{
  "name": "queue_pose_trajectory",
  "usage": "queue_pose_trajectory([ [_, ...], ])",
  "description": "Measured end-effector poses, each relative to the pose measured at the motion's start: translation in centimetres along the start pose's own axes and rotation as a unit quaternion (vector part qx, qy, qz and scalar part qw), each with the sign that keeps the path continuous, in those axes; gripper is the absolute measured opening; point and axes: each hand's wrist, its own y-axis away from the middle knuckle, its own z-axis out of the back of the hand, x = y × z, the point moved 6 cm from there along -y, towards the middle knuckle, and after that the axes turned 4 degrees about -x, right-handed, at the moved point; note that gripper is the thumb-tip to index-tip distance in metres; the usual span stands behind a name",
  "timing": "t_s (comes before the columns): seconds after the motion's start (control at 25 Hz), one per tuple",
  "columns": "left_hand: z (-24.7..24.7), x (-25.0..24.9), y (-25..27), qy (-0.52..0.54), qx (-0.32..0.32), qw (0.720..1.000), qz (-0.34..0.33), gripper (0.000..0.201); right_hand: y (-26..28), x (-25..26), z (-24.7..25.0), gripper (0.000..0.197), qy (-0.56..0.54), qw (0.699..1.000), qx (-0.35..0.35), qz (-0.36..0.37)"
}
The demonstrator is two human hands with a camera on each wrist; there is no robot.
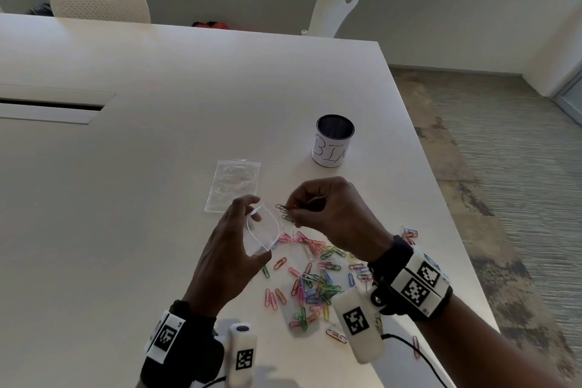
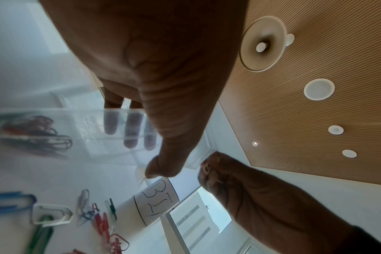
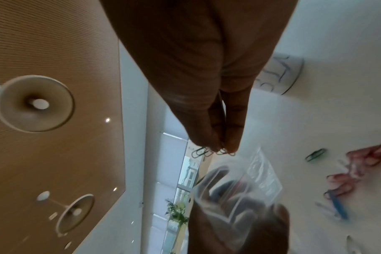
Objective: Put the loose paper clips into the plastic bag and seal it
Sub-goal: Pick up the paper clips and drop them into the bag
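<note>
My left hand (image 1: 239, 239) holds a small clear plastic bag (image 1: 264, 230) above the white table (image 1: 157, 72), its mouth spread open toward the right. In the left wrist view the bag (image 2: 54, 130) holds a few clips, with my fingers (image 2: 130, 130) showing through the plastic. My right hand (image 1: 302, 208) pinches several dark green paper clips (image 1: 281, 208) just right of the bag's mouth. The right wrist view shows the pinched clips (image 3: 209, 152) hanging above the bag (image 3: 246, 189). Many coloured paper clips (image 1: 315, 280) lie scattered on the table below both hands.
A second flat clear bag (image 1: 234, 183) lies on the table behind my left hand. A black mesh cup with a white paper label (image 1: 330, 143) stands at the back right. The table's right edge (image 1: 441, 198) runs close to the clips. Two white chairs (image 1: 100, 3) stand beyond the table.
</note>
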Motion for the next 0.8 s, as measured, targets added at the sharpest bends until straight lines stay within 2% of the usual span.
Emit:
queue_pose_trajectory([
  [0.2,-0.1,-0.1,0.0,0.007,0.006,1.0,0.014,0.089,-0.5,2.1,-2.9,0.007,0.075,0.996,0.009,0.056],
  [0.44,0.0,0.1,0.0,0.012,0.004,1.0,0.005,0.086,-0.6,3.1,-3.1,0.02,0.094,0.992,0.007,0.088],
  [0.64,0.7,0.4,0.2,0.0,-0.005,1.0,-0.003,0.088,-1.8,0.7,-1.4,0.016,0.123,0.99,-0.03,0.064],
  [0.72,1.3,0.4,0.4,0.007,-0.008,1.0,-0.003,0.087,-2.4,-1.4,-1.6,0.027,0.195,0.98,0.007,0.037],
  [0.8,2.0,0.5,0.5,0.015,-0.017,1.0,0.002,0.083,-2.6,-3.8,-2.7,0.055,0.273,0.958,0.086,0.002],
])
